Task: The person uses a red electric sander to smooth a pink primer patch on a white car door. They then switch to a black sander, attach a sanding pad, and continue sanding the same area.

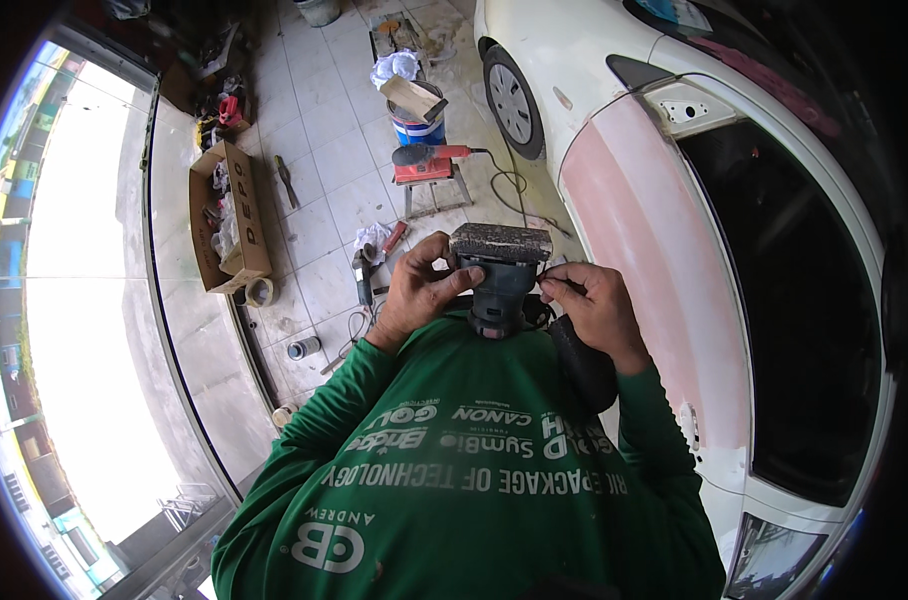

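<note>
L fingers (432, 249) gripping sander (502, 282), tips partly hidden; R fingers (572, 270) bent nr its side, can't tell if gripping.

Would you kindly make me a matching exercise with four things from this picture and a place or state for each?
Things:
1. Dark power sander with a flat pad
2. Black-headed red power tool
3. Brown cardboard box
4. White car

Places and states:
A. Open-topped
B. Has pinkish patches along its side
C. Held by the left hand
D. On a low red-topped stool

Right pairs: 1-C; 2-D; 3-A; 4-B
</note>
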Demonstrator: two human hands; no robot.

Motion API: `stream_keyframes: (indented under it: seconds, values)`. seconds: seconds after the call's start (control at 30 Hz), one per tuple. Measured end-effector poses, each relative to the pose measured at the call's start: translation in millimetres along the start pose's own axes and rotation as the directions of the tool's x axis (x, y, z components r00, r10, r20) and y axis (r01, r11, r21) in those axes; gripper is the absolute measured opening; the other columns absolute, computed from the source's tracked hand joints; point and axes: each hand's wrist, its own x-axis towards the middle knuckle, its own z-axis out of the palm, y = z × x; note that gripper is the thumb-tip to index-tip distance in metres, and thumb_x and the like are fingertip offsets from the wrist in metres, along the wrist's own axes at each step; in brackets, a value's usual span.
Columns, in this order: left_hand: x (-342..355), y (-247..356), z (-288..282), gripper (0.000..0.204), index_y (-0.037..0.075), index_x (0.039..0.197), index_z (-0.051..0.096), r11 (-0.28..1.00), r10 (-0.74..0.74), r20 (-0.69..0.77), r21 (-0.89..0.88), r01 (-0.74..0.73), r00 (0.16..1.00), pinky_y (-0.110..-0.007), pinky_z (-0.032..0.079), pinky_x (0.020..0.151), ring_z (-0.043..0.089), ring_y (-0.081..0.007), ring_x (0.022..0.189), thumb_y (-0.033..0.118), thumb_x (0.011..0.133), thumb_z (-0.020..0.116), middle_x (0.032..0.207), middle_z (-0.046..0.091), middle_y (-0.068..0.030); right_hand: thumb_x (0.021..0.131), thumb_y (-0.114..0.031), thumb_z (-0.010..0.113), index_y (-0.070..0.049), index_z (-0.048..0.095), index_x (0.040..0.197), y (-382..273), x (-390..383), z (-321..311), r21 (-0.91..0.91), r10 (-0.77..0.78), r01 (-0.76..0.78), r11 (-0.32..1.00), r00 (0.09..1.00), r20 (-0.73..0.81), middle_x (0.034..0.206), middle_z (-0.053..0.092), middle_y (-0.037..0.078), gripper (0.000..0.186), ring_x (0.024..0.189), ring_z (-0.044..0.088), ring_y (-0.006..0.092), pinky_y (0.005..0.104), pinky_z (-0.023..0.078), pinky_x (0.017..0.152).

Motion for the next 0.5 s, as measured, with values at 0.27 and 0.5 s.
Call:
stream_keyframes:
  seconds: [0.27, 0.5]
  values:
    - [3.8, 23.0, 3.3, 0.030, 0.000, 0.093, 0.063, 0.999, 0.023, 0.046, -0.026, -0.022, 0.999, -0.030, 0.049, 0.074, 0.053, -0.0082, 0.087, 0.014, 0.086, 0.089, 0.089, 0.057, 0.0004, 0.098, -0.018, 0.074, 0.004, 0.071, 0.090, -14.7, 0.9, 4.9, 0.025, -0.007, 0.008, 1.000, 0.999, -0.048, 0.071, 0.068, 0.012, 0.023, 0.062, 0.066, 0.0195, 0.0342, 0.051, 0.061]
    - [-8.2, 29.6, 3.5, 0.026, -0.001, 0.097, 0.067, 0.964, 0.036, -0.013, 0.266, -0.031, 0.999, -0.032, 0.050, 0.088, 0.052, -0.0106, 0.085, 0.015, 0.089, 0.085, 0.086, 0.056, -0.0015, 0.093, -0.029, 0.082, 0.002, 0.073, 0.085, -46.7, 14.6, -9.2, -0.221, 0.052, -0.034, 0.975, 0.996, 0.075, 0.068, 0.069, 0.013, 0.033, 0.060, 0.065, 0.0200, 0.0358, 0.049, 0.060]
